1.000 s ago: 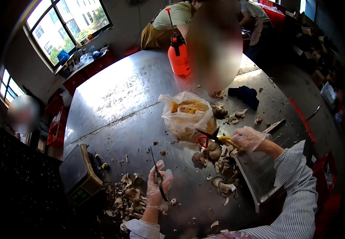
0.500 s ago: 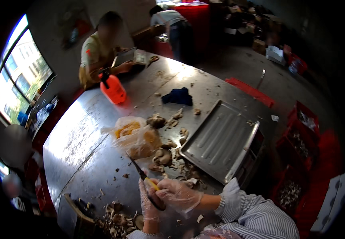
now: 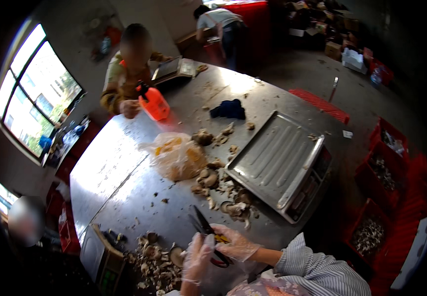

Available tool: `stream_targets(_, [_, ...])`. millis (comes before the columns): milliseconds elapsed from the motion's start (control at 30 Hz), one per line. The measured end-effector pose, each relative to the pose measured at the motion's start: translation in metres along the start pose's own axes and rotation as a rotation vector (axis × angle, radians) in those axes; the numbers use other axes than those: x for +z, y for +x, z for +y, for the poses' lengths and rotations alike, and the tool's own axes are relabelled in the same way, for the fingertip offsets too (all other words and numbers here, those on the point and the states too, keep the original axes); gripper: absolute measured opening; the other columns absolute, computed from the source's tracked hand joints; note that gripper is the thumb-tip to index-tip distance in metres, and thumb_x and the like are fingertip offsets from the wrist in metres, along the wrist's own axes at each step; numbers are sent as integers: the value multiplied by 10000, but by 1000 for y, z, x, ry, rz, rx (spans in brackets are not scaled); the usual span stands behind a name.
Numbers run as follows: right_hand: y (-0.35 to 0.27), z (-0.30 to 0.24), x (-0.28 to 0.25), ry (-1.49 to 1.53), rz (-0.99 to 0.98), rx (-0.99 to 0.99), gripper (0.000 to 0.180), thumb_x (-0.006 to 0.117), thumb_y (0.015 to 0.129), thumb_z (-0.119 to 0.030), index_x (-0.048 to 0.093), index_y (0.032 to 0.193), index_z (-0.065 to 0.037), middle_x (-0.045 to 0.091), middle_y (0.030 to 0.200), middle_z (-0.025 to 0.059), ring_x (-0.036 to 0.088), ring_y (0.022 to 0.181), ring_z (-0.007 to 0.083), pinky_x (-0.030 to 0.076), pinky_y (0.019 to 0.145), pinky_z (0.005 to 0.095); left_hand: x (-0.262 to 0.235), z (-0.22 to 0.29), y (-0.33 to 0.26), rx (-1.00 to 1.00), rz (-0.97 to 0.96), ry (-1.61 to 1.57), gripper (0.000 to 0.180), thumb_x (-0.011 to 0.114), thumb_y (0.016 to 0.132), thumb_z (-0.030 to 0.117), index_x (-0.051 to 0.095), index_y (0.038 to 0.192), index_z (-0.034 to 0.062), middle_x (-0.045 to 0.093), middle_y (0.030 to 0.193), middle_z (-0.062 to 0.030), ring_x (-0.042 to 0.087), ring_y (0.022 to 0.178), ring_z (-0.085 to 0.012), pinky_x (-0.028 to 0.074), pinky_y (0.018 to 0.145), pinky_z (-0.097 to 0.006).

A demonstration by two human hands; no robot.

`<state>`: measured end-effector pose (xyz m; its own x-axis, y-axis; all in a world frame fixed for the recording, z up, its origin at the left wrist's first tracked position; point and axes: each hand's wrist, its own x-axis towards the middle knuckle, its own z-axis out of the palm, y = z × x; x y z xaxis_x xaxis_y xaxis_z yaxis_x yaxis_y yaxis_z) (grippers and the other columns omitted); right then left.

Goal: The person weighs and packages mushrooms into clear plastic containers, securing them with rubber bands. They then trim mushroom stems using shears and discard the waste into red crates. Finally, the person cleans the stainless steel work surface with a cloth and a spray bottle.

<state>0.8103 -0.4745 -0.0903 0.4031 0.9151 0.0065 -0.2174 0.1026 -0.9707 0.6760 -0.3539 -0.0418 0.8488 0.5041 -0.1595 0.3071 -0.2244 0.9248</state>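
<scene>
We see dark-bladed scissors [image 3: 204,223] between the gloved right hand [image 3: 235,244], closed around their yellow handle [image 3: 222,239], and the left hand [image 3: 197,259], whose grip we cannot tell.

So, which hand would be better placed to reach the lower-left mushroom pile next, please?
Probably the left hand: it's beside the mushroom pile, while the right hand is farther, at the scissors.

Dark-bladed scissors [image 3: 203,220], grey-striped white sleeve [image 3: 317,264], orange-red bottle [image 3: 155,105], navy cloth [image 3: 228,109]
</scene>
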Motion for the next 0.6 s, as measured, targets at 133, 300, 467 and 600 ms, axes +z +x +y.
stream_targets(133, [-22,-21,8,210,87,331,802,800,884,-311,372,1506,-42,596,1264,77,586,1114,146,490,960,288,11,39,-2,-74,-178,83,915,530,944,658,357,1492,-55,558,1392,-216,537,1299,-342,432,1028,-370])
stream_targets(300, [-26,-43,-29,188,169,403,473,716,918,-92,531,1349,-41,644,1066,32,640,905,119,549,812,284,-27,-9,67,22,122,-232,695,734,911,357,454,1453,24,545,1414,-144,543,1239,-263,442,1070,-404])
stream_targets(467, [3,-99,-99,490,287,364,387,736,901,-83,573,1241,4,646,1012,50,650,858,127,566,758,285,-74,-14,202,432,696,865,763,741,853,392,435,1486,96,548,1371,-218,539,1248,-381,393,1104,-494])
stream_targets(600, [55,-105,-151,371,358,318,365,736,891,-63,587,1218,-2,602,961,6,599,801,92,551,723,254,-95,-41,287,214,633,1136,641,738,860,324,518,1419,101,638,1217,-189,614,1112,-331,443,1053,-449])
